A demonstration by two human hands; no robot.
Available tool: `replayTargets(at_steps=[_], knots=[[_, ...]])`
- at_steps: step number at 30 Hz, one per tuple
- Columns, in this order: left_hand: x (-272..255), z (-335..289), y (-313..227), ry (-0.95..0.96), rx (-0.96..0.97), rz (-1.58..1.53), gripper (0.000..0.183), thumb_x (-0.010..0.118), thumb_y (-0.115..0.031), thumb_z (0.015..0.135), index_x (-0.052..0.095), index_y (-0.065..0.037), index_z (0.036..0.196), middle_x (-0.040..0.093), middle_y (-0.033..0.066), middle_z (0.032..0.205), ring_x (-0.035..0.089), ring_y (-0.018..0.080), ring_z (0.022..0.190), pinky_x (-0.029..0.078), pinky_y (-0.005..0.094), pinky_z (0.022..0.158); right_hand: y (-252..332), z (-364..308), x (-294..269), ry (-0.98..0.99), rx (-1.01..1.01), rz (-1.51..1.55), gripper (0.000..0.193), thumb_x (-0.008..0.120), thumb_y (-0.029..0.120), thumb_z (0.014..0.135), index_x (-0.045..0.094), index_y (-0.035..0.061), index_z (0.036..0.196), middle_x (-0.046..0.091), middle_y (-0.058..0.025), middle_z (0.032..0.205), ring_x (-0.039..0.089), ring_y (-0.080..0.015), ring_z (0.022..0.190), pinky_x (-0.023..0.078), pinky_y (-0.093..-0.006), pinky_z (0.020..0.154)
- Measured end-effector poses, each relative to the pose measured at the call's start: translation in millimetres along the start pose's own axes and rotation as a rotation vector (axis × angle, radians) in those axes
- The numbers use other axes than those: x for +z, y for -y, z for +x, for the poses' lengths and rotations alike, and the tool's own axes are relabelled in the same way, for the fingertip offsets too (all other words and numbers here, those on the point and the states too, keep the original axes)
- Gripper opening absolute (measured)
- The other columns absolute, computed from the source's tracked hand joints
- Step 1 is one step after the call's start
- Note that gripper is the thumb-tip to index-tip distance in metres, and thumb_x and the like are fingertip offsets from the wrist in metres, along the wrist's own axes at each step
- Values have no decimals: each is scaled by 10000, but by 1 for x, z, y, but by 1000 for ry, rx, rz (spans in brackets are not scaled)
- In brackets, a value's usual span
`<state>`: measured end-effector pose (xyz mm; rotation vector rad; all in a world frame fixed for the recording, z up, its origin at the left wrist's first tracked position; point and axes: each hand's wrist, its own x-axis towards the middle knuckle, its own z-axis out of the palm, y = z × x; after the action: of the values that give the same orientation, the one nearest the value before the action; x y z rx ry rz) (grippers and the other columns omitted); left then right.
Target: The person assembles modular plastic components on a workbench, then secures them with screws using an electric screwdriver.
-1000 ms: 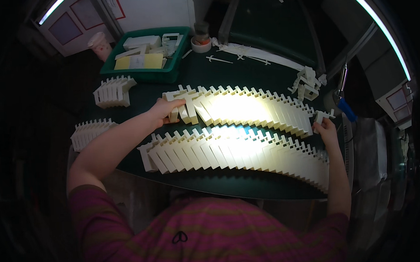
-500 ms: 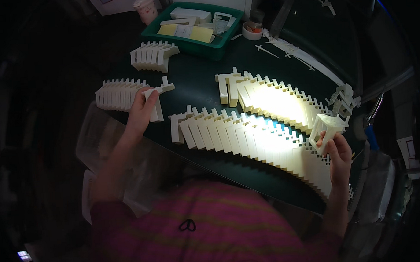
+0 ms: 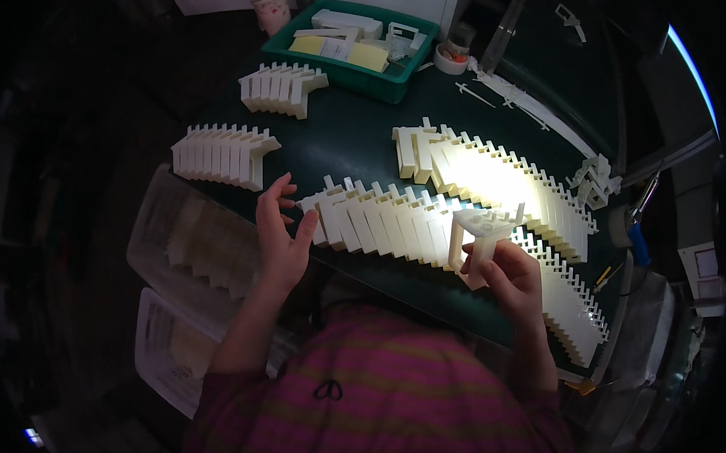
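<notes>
My right hand [image 3: 513,278] grips a white plastic frame-shaped part [image 3: 486,229] with an open side and small pegs on top, held above the near row. My left hand [image 3: 281,240] is empty, its fingers apart, just beside the left end of that near row of white parts [image 3: 379,222]. Behind it runs another long row of white parts [image 3: 490,168], brightly lit in its middle. Farther left, a short row of the same parts [image 3: 220,156] stands close together, and a smaller group [image 3: 282,88] stands behind it.
A green tray [image 3: 332,69] with white parts and yellow paper sits at the back, a pink-and-white cup [image 3: 271,12] beside it. Loose white pieces [image 3: 594,181] lie at the right, near a blue-handled tool [image 3: 639,243]. Clear plastic bins [image 3: 149,236] stand below the table's left edge.
My left hand has let go of a white part at the short left row and moved right, toward me. My right hand has carried its frame-shaped part leftward. The view has shifted slightly.
</notes>
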<state>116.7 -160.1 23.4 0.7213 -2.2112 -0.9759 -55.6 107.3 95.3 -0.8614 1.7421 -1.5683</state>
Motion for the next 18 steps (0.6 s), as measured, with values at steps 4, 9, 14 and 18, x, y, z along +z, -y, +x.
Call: replayTargets(at_steps=[4, 9, 14, 18], knots=[[-3, -25, -57, 406, 2, -607, 802, 675, -443, 813, 287, -56, 1399, 417, 147, 1285, 492, 194, 1069, 432, 331, 890, 7, 25, 60, 210, -353, -521, 127, 659, 81, 796, 560, 31, 857, 591, -91, 786, 596, -235, 728, 470, -350, 636], [-5, -29, -40, 100, -149, -845, 526, 617, -214, 856, 380, -28, 1287, 459, 114, 1212, 517, 152, 1025, 427, 316, 911, 10, 46, 95, 244, -480, -459, 308, 662, 87, 786, 575, 63, 1080, 616, -98, 931, 593, -291, 862, 488, -384, 723], [-23, -12, 45, -115, -347, -624, 274, 532, -186, 942, 506, -23, 1162, 521, 45, 1047, 528, 90, 875, 445, 254, 816, 1, 54, 76, 238, -280, -361, 309, 660, 58, 790, 598, 72, 1092, 637, -93, 919, 604, -261, 866, 497, -345, 751], [-5, -10, 51, 22, -243, -111, 303, 559, -238, 920, 543, -38, 1148, 533, 104, 1100, 500, 208, 1029, 396, 329, 910, -13, 58, 84, 276, -303, -444, 198, 650, 75, 804, 625, 69, 999, 635, -86, 868, 602, -251, 829, 495, -360, 722]])
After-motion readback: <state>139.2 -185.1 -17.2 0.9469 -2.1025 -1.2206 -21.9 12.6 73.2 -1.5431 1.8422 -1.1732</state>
